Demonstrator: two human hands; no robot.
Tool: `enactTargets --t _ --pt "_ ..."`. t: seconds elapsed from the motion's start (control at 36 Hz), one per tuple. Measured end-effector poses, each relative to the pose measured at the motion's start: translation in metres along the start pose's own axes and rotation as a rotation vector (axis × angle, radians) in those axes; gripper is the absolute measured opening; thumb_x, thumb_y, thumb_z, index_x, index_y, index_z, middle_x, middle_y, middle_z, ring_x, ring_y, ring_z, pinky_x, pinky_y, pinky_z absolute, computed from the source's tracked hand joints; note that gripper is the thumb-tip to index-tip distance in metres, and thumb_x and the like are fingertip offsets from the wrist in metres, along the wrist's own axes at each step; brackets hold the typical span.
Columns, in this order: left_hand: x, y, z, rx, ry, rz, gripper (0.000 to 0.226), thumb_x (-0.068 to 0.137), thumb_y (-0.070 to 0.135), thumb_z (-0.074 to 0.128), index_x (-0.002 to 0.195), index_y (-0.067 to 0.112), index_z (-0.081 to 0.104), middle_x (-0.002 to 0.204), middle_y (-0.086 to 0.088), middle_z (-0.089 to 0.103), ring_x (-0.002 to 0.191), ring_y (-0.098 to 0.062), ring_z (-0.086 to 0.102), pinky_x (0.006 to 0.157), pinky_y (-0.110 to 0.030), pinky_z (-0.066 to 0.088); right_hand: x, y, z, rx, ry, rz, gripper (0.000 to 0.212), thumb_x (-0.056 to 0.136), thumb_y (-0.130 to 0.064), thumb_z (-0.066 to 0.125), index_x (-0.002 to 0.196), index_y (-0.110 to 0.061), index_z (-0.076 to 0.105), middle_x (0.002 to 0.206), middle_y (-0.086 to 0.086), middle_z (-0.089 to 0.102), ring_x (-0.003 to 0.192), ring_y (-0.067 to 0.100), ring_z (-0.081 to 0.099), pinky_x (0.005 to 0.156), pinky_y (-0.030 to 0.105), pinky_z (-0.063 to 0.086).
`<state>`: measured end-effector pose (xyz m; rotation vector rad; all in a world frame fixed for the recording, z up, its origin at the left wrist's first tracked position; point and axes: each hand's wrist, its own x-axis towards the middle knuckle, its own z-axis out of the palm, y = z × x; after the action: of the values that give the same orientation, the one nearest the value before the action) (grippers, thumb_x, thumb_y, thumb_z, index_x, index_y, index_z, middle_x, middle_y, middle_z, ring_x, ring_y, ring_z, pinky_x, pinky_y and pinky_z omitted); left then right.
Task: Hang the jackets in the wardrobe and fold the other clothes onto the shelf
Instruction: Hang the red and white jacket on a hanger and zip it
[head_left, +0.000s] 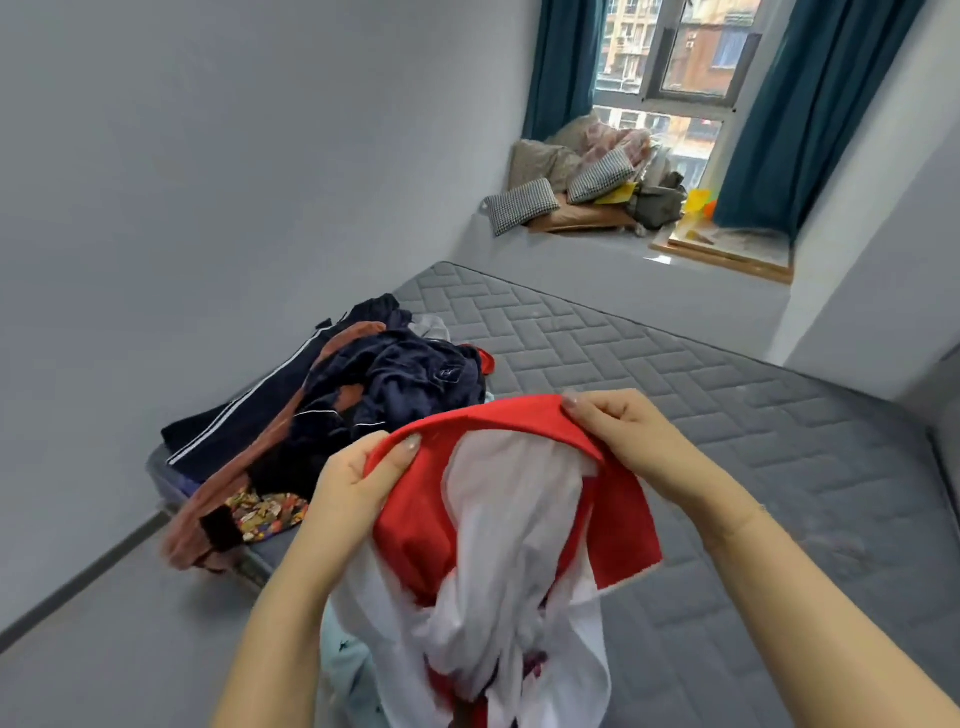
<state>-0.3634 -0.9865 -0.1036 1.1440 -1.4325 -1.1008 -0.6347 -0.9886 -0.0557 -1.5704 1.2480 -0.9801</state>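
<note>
A red and white garment (498, 525) hangs in front of me above the grey quilted mattress (727, 415). My left hand (358, 478) grips its red upper edge at the left. My right hand (618, 431) pinches the same red edge at the right, so the edge is stretched between both hands. The white part droops below, crumpled. A pile of clothes (343, 405) lies on the mattress's left end: dark navy pieces with white stripes, a rust-brown piece and a patterned cloth. A pale blue garment (343, 660) shows under the held one.
Grey walls close in on the left and right. The floor (104, 649) runs along the mattress's left side. At the far end a window ledge (722, 254) holds checked cushions (519, 205) and bedding, between teal curtains (821, 104). No wardrobe is in view.
</note>
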Motion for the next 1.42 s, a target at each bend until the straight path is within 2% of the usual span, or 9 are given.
enactTargets --t 0.11,0.31,0.5,0.75,0.89,1.03,1.11,1.25,1.42 --pt "-0.035 0.013 -0.020 0.192 0.110 0.039 0.037 0.085 0.045 0.065 0.071 0.012 0.058 0.059 0.007 0.051 0.055 -0.005 0.047 0.052 -0.020 0.038 0.003 -0.008 0.026 0.178 -0.043 -0.019 0.037 0.087 -0.044 0.054 0.067 -0.019 0.073 0.063 -0.002 0.061 0.058 0.008 0.052 0.056 0.021 0.043" --pt "-0.124 0.029 -0.055 0.585 0.613 0.018 0.016 0.069 0.044 0.081 0.074 0.040 0.067 0.069 0.017 0.063 0.065 0.000 0.058 0.054 -0.026 0.043 0.004 -0.034 0.079 0.336 -0.392 -0.033 0.051 0.090 -0.045 0.055 0.096 0.005 0.063 0.077 0.011 0.057 0.065 0.014 0.053 0.060 0.020 0.047" --pt "-0.235 0.058 -0.079 0.826 0.951 -0.029 0.033 0.074 0.014 0.078 0.060 0.028 0.052 0.065 0.013 0.054 0.060 -0.004 0.049 0.053 -0.019 0.032 -0.030 -0.067 0.149 -0.032 -0.973 -0.175 0.017 0.088 -0.035 0.069 0.106 -0.036 0.068 0.102 -0.019 0.072 0.096 -0.004 0.065 0.079 0.007 0.045" --pt "-0.383 0.100 -0.095 1.116 1.023 -0.363 0.021 0.084 0.000 0.059 0.087 0.018 0.069 0.080 0.004 0.055 0.075 -0.017 0.054 0.062 -0.029 0.032 -0.100 -0.110 0.238 0.197 -1.037 -0.256 0.037 0.087 -0.031 0.068 0.095 0.005 0.070 0.091 0.012 0.069 0.084 0.021 0.063 0.081 0.038 0.048" --pt "-0.449 0.112 -0.105 0.864 1.080 -0.506 0.018 0.094 0.000 0.052 0.084 0.001 0.067 0.086 -0.017 0.059 0.083 -0.028 0.058 0.080 -0.041 0.045 -0.150 -0.153 0.297 0.267 -1.121 -0.284 0.041 0.089 -0.030 0.067 0.100 0.009 0.067 0.091 0.031 0.064 0.086 0.023 0.055 0.081 0.039 0.042" --pt "-0.526 0.122 -0.109 0.396 1.006 -0.453 0.015 0.094 0.015 0.057 0.101 0.016 0.071 0.104 0.010 0.067 0.097 0.005 0.060 0.086 -0.006 0.040 -0.197 -0.179 0.368 0.319 -1.266 -0.233 0.020 0.087 -0.028 0.067 0.087 -0.010 0.076 0.090 0.009 0.076 0.084 0.017 0.072 0.074 0.024 0.057" --pt "-0.580 0.120 -0.115 0.070 1.159 -0.408 0.024 0.093 0.016 0.057 0.111 0.021 0.071 0.109 0.004 0.073 0.107 -0.009 0.065 0.096 -0.022 0.048 -0.235 -0.194 0.415 0.309 -1.367 -0.224 0.016 0.086 -0.029 0.069 0.084 -0.015 0.076 0.088 0.007 0.075 0.081 0.016 0.072 0.069 0.021 0.054" --pt "-0.668 0.123 -0.131 -0.333 1.371 -0.195 0.030 0.083 0.016 0.058 0.107 0.018 0.076 0.114 -0.011 0.071 0.106 -0.023 0.068 0.080 -0.023 0.056 -0.308 -0.211 0.497 0.283 -1.519 -0.184 0.022 0.087 -0.030 0.071 0.086 -0.008 0.074 0.087 0.012 0.074 0.079 0.018 0.070 0.072 0.025 0.056" --pt "-0.748 0.130 -0.147 -0.228 1.724 -0.184 0.054 0.050 0.049 0.090 0.095 0.023 0.078 0.097 -0.007 0.076 0.087 -0.018 0.073 0.068 -0.023 0.058 -0.387 -0.231 0.585 0.216 -1.639 -0.208 0.040 0.096 -0.027 0.058 0.057 -0.019 0.053 0.052 -0.005 0.048 0.046 0.005 0.043 0.052 0.016 0.037"
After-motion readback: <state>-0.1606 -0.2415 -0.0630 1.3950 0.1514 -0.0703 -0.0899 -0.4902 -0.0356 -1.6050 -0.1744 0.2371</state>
